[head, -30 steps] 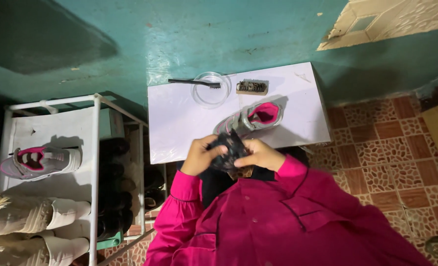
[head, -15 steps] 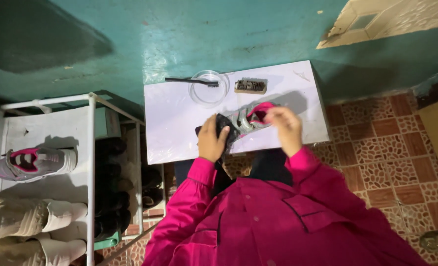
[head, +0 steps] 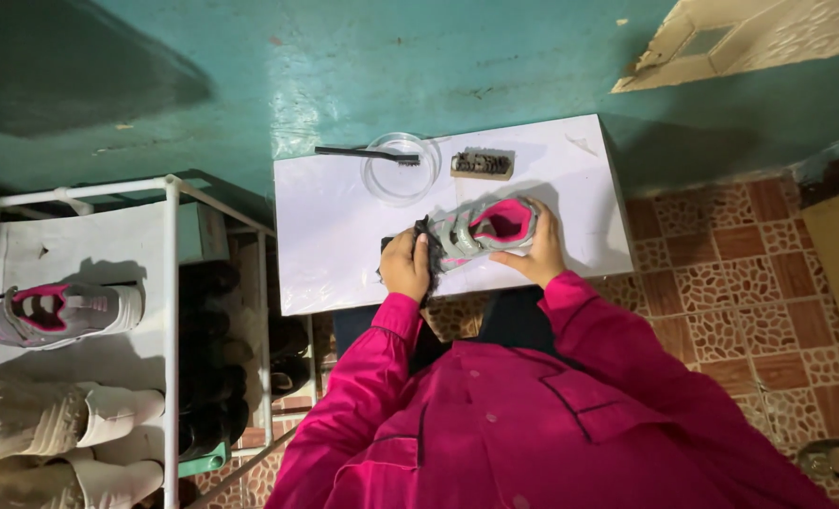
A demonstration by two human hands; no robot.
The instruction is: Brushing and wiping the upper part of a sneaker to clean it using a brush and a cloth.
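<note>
We see the left hand (head: 405, 266) curled over a dark cloth (head: 426, 253), fingers clenched on it and pressing it against the toe of the grey shoe (head: 481, 229). Right hand (head: 539, 254) sits at the heel end, fingers wrapped on the shoe's side, grasping it steady. Both pink sleeves reach forward from the body; wrists near the surface's near edge. The shoe lies on its sole on the white surface (head: 335, 245), near edge, toe to our left, pink lining showing. Beyond it, well apart: a clear round dish (head: 399, 174) with a thin black brush (head: 368, 153) resting across its rim, and just beside that a small block brush (head: 482, 164). Nothing sits between the hands and the shoe. To the left, a white tube-frame rack (head: 169, 311) carries a matching grey-pink shoe (head: 59, 313) and beige shoes (head: 52, 415) below. Floor is patterned brown tile, wall teal.
</note>
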